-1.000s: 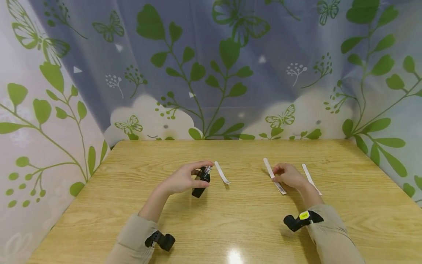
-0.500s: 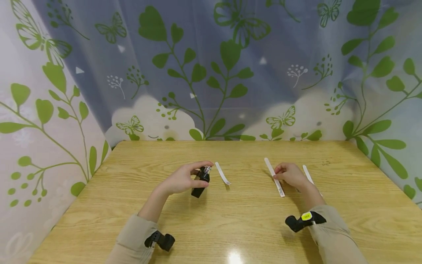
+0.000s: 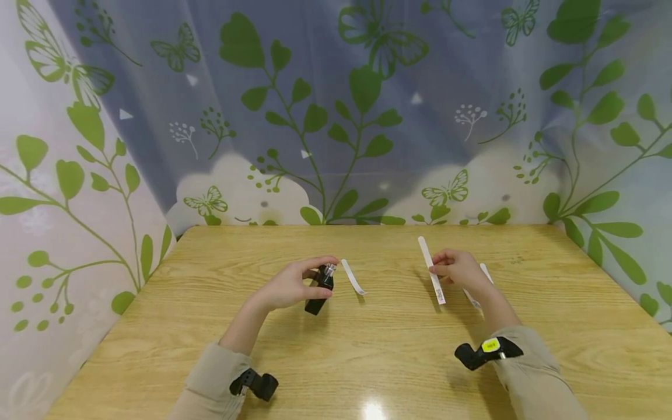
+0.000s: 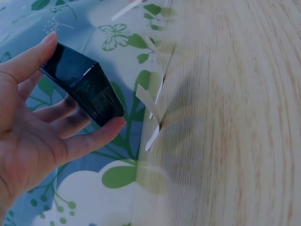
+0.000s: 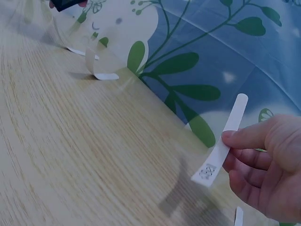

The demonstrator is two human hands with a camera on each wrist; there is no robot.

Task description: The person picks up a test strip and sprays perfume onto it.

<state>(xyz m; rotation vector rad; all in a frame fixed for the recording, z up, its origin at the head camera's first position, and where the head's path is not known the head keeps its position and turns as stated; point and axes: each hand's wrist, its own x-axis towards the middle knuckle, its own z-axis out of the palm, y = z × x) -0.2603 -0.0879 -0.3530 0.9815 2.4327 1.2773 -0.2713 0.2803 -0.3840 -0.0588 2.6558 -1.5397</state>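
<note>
My left hand [image 3: 294, 286] holds a black perfume bottle [image 3: 317, 304] with a silver spray neck, tilted above the table. One finger lies at its top; the left wrist view shows the glossy dark base [image 4: 89, 82] between thumb and fingers. To its right a white, slightly bent paper strip [image 3: 353, 277] stands out on the wood. Between thumb and fingers my right hand [image 3: 459, 273] pinches another white paper strip [image 3: 426, 254]. Its lower end bears small dark print [image 5: 207, 172], readable only in part. The strip's shadow falls on the table below, so it is raised.
Beside and behind my right hand lies another white strip [image 3: 486, 273], partly hidden by the wrist. A printed end [image 3: 472, 300] shows below the hand. The wooden table [image 3: 367, 344] meets a leaf-patterned curtain [image 3: 315, 116] at its far edge.
My right hand has moved slightly away from me and raised the pinched strip, which now stands more upright. The left hand and the bottle have stayed nearly still.
</note>
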